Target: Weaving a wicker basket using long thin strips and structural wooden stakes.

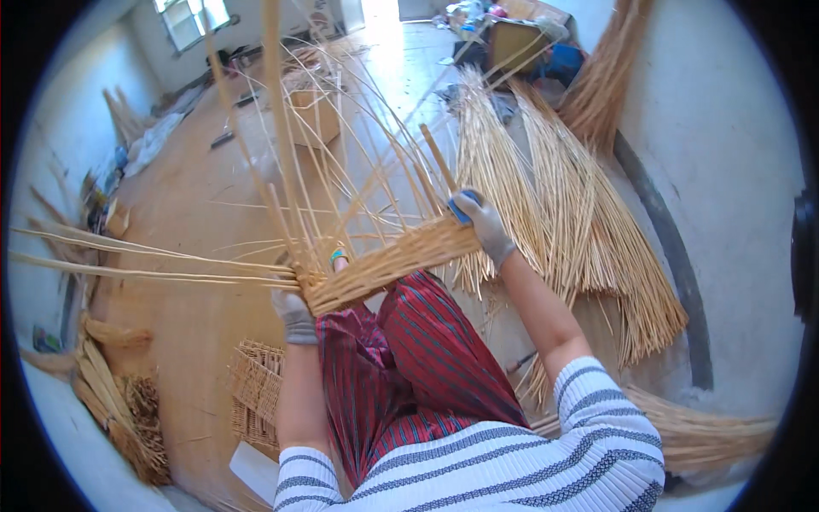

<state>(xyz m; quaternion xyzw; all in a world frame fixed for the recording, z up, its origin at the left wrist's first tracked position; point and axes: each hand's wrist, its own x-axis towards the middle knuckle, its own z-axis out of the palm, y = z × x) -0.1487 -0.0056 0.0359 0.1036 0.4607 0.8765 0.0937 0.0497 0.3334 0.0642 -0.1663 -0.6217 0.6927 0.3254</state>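
A partly woven pale wicker piece [384, 264] is held across my lap, with long loose rods [153, 272] sticking out leftward and upward. My left hand [290, 311], in a grey glove, grips its left corner, fingers mostly hidden behind the weave. My right hand [479, 224], gloved in grey and blue, is closed on the right end, beside an upright stick [438, 156]. A small turquoise item [339, 255] shows behind the wicker, too small to name.
Long bundles of pale rods [614, 273] lie on the right. A wicker basket [256, 384] sits at lower left near more bundles [119, 401]. Behind are a box [316, 115], piled items [520, 47] and, at right, standing reeds [610, 64] against the wall.
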